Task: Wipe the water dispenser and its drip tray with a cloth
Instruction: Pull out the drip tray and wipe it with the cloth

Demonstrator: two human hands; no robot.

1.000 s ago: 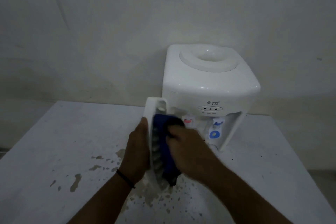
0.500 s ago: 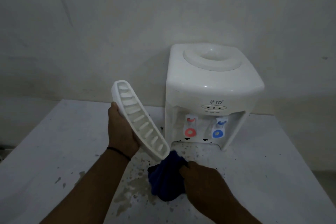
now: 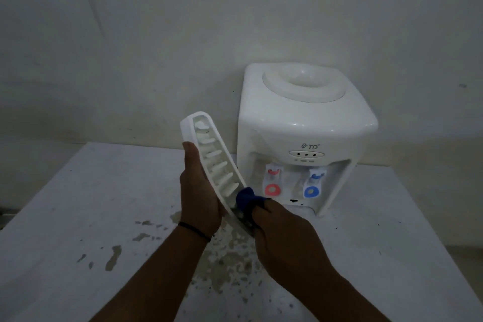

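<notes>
A white water dispenser (image 3: pixel 305 133) with a red and a blue tap stands on the table against the wall. My left hand (image 3: pixel 200 191) holds the white slotted drip tray (image 3: pixel 214 159) tilted on edge in the air, left of the dispenser, with the slots facing right. My right hand (image 3: pixel 282 235) grips a dark blue cloth (image 3: pixel 247 198) and presses it against the tray's lower end. Most of the cloth is hidden inside my fist.
The white table (image 3: pixel 392 256) has water stains and peeling patches (image 3: pixel 227 264) in front of the dispenser and to the left. A plain wall (image 3: pixel 156 47) rises right behind the table.
My right hand has lifted the cloth from the table up onto the tray's lower end. The tray in my left hand has moved right, closer to the dispenser.
</notes>
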